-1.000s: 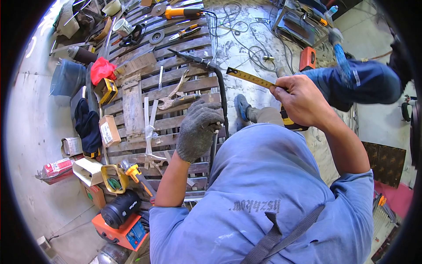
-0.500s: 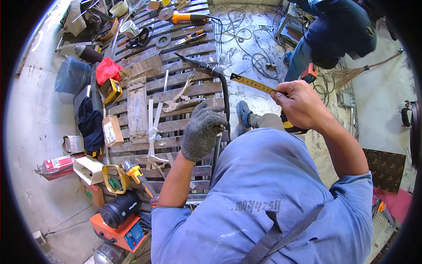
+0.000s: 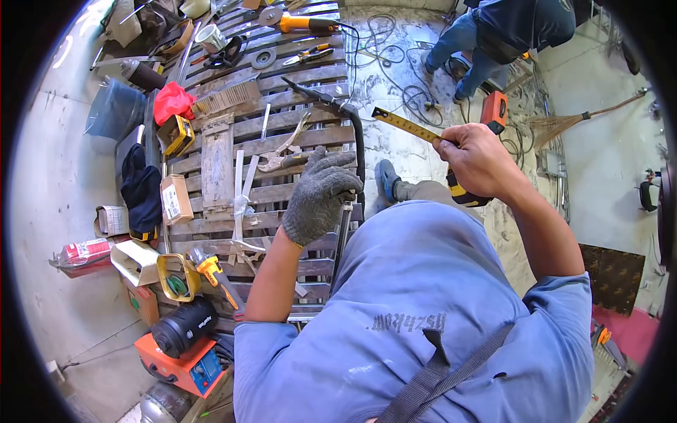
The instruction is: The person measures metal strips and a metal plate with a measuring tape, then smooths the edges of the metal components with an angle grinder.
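My right hand [image 3: 476, 158], bare, is closed on a tape measure. Its yellow blade [image 3: 405, 125] sticks out to the left past my thumb, and its black-and-yellow case [image 3: 465, 194] shows below the hand. My left hand [image 3: 317, 197] wears a grey knit glove, its fingers curled at the upper end of a thin metal tube [image 3: 343, 229] along the edge of the slatted table [image 3: 282, 194]. Close to that glove lie locking pliers [image 3: 282, 156] and a black welding cable with its holder [image 3: 356, 134]. Metal strips [image 3: 240, 187] lie further left.
An angle grinder [image 3: 307, 23], pliers [image 3: 308, 56] and a grinding disc [image 3: 264, 58] lie on the table's far part. Cables [image 3: 395, 56] cross the floor. Another person [image 3: 493, 42] bends at upper right, near an orange-and-black object [image 3: 495, 111] and a broom [image 3: 564, 125]. An orange machine [image 3: 180, 366] stands lower left.
The other person has shifted up and stands with both legs in view. My left glove has moved slightly left and up, its upper fingers less curled. The tape blade stays extended.
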`<act>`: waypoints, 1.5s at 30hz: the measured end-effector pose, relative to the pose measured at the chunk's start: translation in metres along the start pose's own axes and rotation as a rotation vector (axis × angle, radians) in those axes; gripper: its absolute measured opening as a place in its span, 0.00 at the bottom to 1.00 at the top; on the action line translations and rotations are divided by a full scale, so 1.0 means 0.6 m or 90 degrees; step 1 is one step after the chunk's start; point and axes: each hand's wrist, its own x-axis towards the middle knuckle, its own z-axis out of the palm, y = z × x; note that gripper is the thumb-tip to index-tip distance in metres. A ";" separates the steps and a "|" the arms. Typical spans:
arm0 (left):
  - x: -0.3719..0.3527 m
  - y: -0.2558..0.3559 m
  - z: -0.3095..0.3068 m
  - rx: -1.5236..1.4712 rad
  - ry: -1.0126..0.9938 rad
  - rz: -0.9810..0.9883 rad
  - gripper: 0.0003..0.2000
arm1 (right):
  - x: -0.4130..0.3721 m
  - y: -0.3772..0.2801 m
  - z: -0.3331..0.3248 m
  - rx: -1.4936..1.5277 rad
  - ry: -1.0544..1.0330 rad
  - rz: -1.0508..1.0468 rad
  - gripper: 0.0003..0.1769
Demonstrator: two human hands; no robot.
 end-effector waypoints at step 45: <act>0.008 -0.012 -0.022 0.032 -0.058 0.064 0.09 | -0.007 0.009 0.005 -0.035 0.016 0.018 0.21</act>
